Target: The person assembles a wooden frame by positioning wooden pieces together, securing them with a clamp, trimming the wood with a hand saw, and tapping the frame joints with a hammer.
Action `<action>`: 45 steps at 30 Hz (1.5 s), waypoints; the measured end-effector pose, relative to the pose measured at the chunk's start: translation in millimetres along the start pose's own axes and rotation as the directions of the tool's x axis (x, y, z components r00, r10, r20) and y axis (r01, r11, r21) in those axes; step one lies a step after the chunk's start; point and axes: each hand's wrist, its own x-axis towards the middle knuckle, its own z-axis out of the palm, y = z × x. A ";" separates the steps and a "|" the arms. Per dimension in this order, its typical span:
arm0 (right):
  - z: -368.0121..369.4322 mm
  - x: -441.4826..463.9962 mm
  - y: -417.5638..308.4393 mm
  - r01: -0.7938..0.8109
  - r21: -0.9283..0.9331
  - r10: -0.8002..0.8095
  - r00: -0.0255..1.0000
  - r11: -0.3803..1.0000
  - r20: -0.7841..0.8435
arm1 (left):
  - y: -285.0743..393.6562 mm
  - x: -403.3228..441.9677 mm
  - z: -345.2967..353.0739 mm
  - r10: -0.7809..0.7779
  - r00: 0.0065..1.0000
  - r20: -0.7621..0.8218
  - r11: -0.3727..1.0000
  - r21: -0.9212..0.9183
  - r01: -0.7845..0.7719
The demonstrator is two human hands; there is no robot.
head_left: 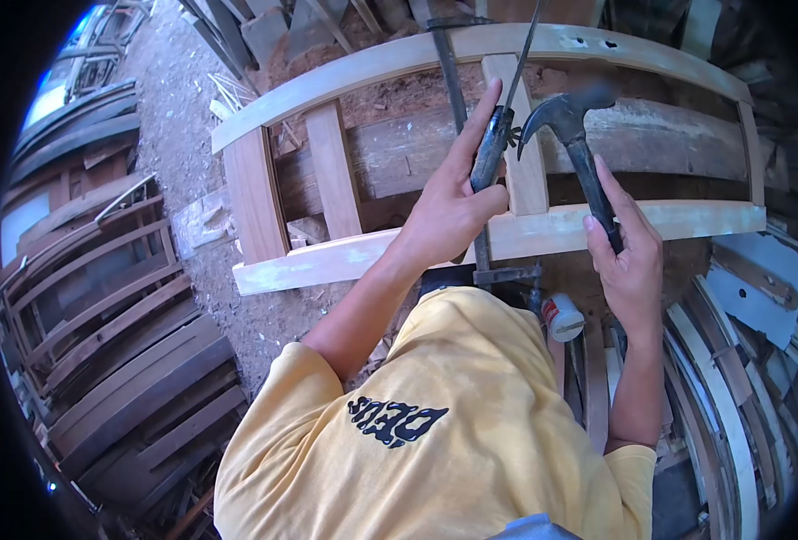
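My left hand (453, 207) is closed round the black grip of a long thin-bladed tool (491, 148), index finger stretched along it. Its narrow dark blade points up and away, seen nearly edge-on, so I cannot tell its exact kind. In my right hand (631, 261) is a claw hammer (583, 162), gripped low on its dark handle with the head up and the claw toward the left. Both tools are above a pale wooden frame (345, 256) with a curved far rail and several crosspieces. A bar clamp (450, 76) spans the frame near its middle.
A white and red container (563, 317) stands close to my body on the right. Stacked curved wooden frames (102, 315) line the left side. More wood strips (718, 378) lie at the right, and a weathered plank (660, 144) runs beneath the pale frame.
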 end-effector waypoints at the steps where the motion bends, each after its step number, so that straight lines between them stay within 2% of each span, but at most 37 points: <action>1: 0.3 0.0 -0.1 -0.002 0.023 0.002 1.000 1.000 0.000 | 0.9 -0.9 -0.5 -0.007 1.000 -0.004 1.000 -0.002 0.006; 4: -1.9 2.4 -3.8 -0.034 0.003 0.034 0.999 0.999 0.029 | 0.8 -2.4 -1.6 0.009 1.000 -0.001 1.000 0.006 -0.009; 8: -2.5 3.2 -10.9 -0.199 0.139 0.191 0.979 0.970 0.070 | -2.1 -0.5 -3.8 0.002 1.000 0.018 0.999 -0.050 -0.001; 10: -1.6 2.4 -15.6 -0.254 0.190 0.241 0.967 0.948 0.088 | -2.7 -0.4 -5.1 -0.067 0.998 0.017 0.997 -0.038 0.067; 13: -0.7 5.5 -17.0 -0.203 0.086 0.196 0.977 0.975 0.084 | -5.6 1.5 -3.3 -0.064 0.998 0.011 0.992 -0.104 0.065; 15: -0.9 7.5 -15.0 -0.059 0.037 0.056 0.995 0.998 0.083 | -8.5 2.3 -2.0 -0.045 0.999 0.008 0.995 -0.093 0.046; 16: -1.2 6.9 -14.6 -0.062 0.037 0.058 0.995 0.997 0.084 | -9.5 1.6 -2.1 -0.026 1.000 -0.009 0.996 -0.082 0.025; 17: -1.6 6.4 -14.0 -0.090 0.024 0.087 0.992 0.996 0.094 | -10.0 0.7 -1.4 -0.029 1.000 -0.010 0.996 -0.083 0.028; 19: -3.2 7.7 -18.5 -0.115 0.009 0.114 0.988 0.993 0.105 | -10.8 0.4 0.6 0.021 0.999 -0.042 0.999 0.033 -0.019; 21: -7.3 10.3 -31.8 -0.349 0.081 0.329 0.924 0.933 0.192 | -15.9 1.0 -0.2 0.042 0.998 -0.038 0.998 0.052 -0.040; 25: -6.9 8.4 -26.6 -0.341 0.154 0.309 0.930 0.927 0.201 | -18.8 2.5 -3.2 0.060 0.998 -0.028 0.996 0.069 -0.058; 29: -9.3 8.6 -24.2 -0.494 0.322 0.394 0.858 0.808 0.329 | -34.1 8.6 -10.3 0.105 0.994 -0.009 0.983 0.154 -0.103; 31: -9.0 6.2 -18.3 -0.542 0.369 0.412 0.830 0.755 0.376 | -53.6 18.4 -15.9 0.435 0.898 0.063 0.848 0.308 -0.432; 32: -8.7 5.4 -14.0 -0.609 0.418 0.434 0.784 0.674 0.444 | -58.7 21.7 -20.0 0.438 0.897 0.062 0.846 0.309 -0.434; 33: -8.9 4.1 -9.7 -0.672 0.455 0.446 0.734 0.584 0.512 | -62.3 23.6 -25.2 0.503 0.855 0.127 0.788 0.338 -0.514; 34: -9.1 2.3 -6.0 -0.670 0.453 0.443 0.735 0.588 0.513 | -65.3 25.8 -30.4 0.562 0.805 0.191 0.722 0.360 -0.590; 35: -9.1 0.7 -1.9 -0.717 0.493 0.439 0.694 0.492 0.571 | -68.9 31.3 -36.3 0.567 0.803 0.184 0.720 0.361 -0.592; 36: -9.0 -1.7 2.4 -0.763 0.517 0.427 0.646 0.388 0.633 | -71.4 35.8 -42.0 0.580 0.769 0.269 0.681 0.359 -0.639; 37: -8.3 -4.4 8.2 -0.763 0.509 0.422 0.645 0.398 0.638 | -73.4 38.0 -45.9 0.589 0.729 0.349 0.637 0.354 -0.685; 39: -5.2 -9.9 23.0 -0.821 0.551 0.343 0.566 0.152 0.750 | -60.0 39.7 -49.2 0.610 0.708 0.355 0.588 0.396 -0.705; 40: -3.8 -12.8 30.3 -0.849 0.525 0.293 0.517 0.059 0.804 | -58.3 41.8 -52.2 0.570 0.699 0.431 0.580 0.392 -0.714; 41: 0.6 -18.1 39.3 -0.850 0.527 0.219 0.513 -0.003 0.830 | -56.7 44.8 -54.7 0.526 0.683 0.507 0.570 0.385 -0.725; 44: 8.0 -26.1 46.2 -0.859 0.511 0.157 0.501 -0.030 0.851 | -58.2 48.6 -57.2 0.510 0.667 0.544 0.520 0.422 -0.742; 45: 11.3 -28.8 40.0 -0.846 0.531 0.265 0.525 0.056 0.809 | -60.1 49.0 -57.7 0.497 0.659 0.565 0.484 0.449 -0.751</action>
